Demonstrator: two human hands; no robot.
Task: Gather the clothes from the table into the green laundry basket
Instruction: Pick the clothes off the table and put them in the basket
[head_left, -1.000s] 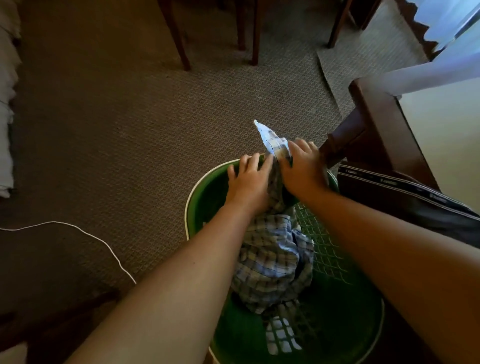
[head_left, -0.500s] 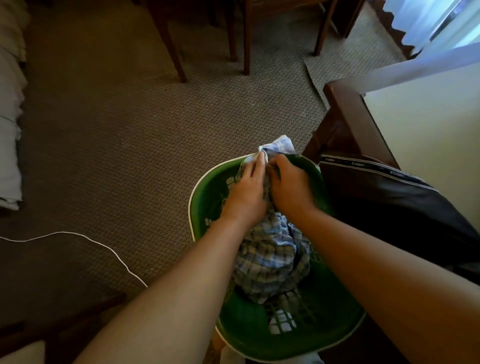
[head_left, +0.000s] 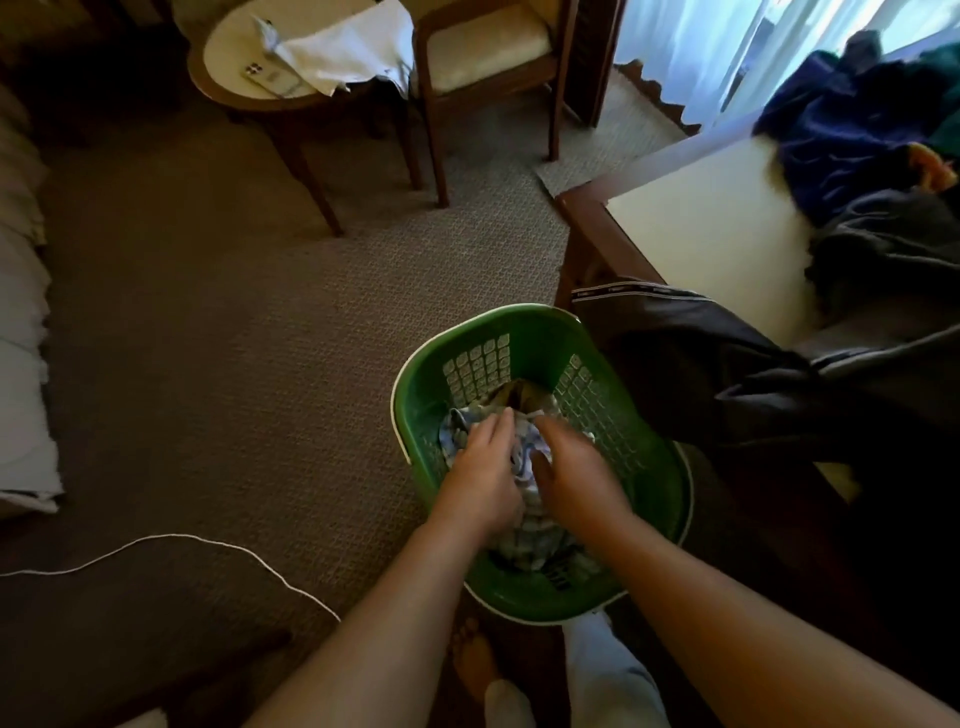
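Observation:
The green laundry basket (head_left: 527, 340) stands on the carpet beside the table (head_left: 711, 228). A blue plaid shirt (head_left: 456, 427) lies bunched inside it, on top of an olive garment (head_left: 519, 399). My left hand (head_left: 483, 467) and my right hand (head_left: 574, 467) are both down in the basket, side by side, with fingers laid fairly straight, pressing on the plaid shirt. Dark trousers (head_left: 701, 374) hang over the table's near edge next to the basket. A blue garment (head_left: 841, 130) and a grey garment (head_left: 893, 244) lie heaped on the table's far right.
A round side table (head_left: 244, 93) with a white cloth and a wooden chair (head_left: 483, 62) stand at the back. A white cord (head_left: 171, 540) runs across the carpet at left. Bedding (head_left: 21, 364) lines the left edge. My bare foot (head_left: 472, 665) is just below the basket.
Both hands have gone from holding the plaid shirt at the basket's rim to pushing it deep inside. The view has tilted up, bringing the table's clothes and the chair into sight.

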